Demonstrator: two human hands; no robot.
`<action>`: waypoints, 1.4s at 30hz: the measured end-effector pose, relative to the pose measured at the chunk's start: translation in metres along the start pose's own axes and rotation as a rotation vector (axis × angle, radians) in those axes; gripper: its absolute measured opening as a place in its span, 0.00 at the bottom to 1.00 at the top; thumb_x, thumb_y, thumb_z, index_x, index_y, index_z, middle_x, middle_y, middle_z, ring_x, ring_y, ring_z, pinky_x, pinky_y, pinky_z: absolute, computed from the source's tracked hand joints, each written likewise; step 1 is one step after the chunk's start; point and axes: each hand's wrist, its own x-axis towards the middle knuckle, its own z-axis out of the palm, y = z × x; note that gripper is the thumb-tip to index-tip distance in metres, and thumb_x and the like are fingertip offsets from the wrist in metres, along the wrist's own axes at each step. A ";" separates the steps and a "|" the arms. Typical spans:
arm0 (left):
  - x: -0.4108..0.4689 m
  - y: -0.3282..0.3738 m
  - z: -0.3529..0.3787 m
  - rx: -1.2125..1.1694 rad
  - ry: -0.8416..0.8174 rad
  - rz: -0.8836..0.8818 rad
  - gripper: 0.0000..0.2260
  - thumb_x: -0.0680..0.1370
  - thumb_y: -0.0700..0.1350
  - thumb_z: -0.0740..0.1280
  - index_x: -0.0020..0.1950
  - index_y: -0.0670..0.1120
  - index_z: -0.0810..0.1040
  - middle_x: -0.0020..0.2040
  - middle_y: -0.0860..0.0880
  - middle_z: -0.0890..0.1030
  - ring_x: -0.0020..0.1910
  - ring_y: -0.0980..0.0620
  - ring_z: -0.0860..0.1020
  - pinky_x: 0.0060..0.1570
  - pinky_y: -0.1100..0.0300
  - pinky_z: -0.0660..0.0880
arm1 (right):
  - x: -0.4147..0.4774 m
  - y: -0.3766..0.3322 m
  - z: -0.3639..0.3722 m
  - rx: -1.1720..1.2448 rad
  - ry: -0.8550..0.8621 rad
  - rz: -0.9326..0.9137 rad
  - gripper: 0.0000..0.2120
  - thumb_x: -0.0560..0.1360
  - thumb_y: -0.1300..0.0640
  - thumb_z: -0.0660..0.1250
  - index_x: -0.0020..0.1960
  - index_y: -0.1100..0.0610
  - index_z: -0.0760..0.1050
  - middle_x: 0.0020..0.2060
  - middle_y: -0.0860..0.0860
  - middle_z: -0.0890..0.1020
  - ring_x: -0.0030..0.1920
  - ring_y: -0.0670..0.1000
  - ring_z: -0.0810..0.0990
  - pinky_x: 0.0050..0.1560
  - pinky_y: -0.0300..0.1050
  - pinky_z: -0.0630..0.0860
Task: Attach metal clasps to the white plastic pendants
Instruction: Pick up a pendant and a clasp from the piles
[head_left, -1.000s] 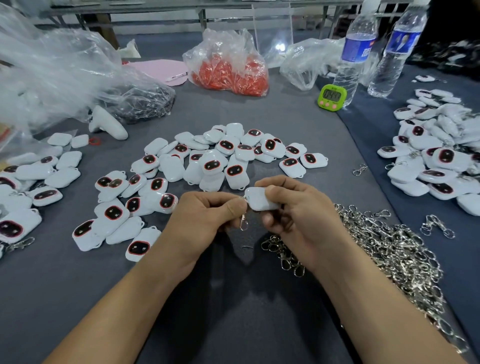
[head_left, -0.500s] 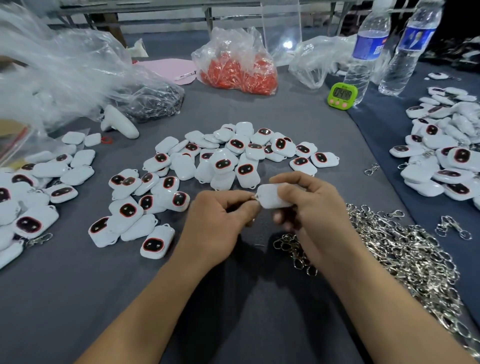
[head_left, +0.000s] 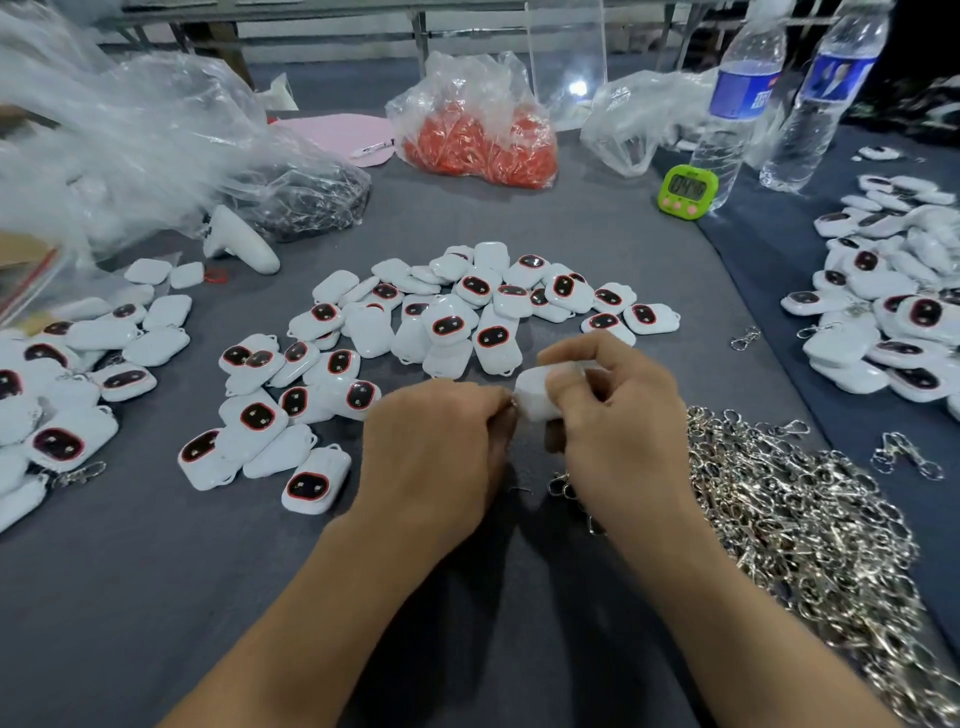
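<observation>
Since a second ago, the small silver metal clasp has slipped almost out of sight under my left hand, whose curled fingers pinch it against the end of the rounded white plastic pendant, just above the grey surface. My right hand grips that pendant: light, stiff, glossy, likely slippery, best held by its flat sides.

White pendants; green timer; grey table
</observation>
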 end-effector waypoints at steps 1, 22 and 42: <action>0.000 0.001 0.001 -0.170 -0.005 -0.104 0.09 0.76 0.53 0.65 0.46 0.54 0.86 0.34 0.52 0.82 0.34 0.51 0.78 0.33 0.57 0.71 | 0.004 0.000 -0.003 0.120 -0.009 0.087 0.11 0.78 0.63 0.64 0.43 0.50 0.81 0.30 0.48 0.83 0.24 0.49 0.76 0.25 0.42 0.71; 0.002 0.002 0.010 -0.496 -0.086 -0.286 0.07 0.75 0.53 0.69 0.40 0.55 0.85 0.28 0.54 0.78 0.29 0.58 0.72 0.32 0.62 0.67 | 0.014 0.004 -0.007 0.219 -0.061 0.159 0.14 0.78 0.65 0.64 0.41 0.51 0.82 0.30 0.49 0.82 0.23 0.49 0.73 0.24 0.41 0.69; 0.005 -0.007 0.011 -0.220 0.042 -0.370 0.07 0.73 0.56 0.74 0.49 0.59 0.86 0.34 0.59 0.81 0.40 0.52 0.78 0.50 0.51 0.76 | 0.051 0.010 -0.076 1.266 0.127 0.391 0.10 0.75 0.60 0.71 0.56 0.61 0.81 0.46 0.51 0.87 0.44 0.46 0.86 0.41 0.37 0.79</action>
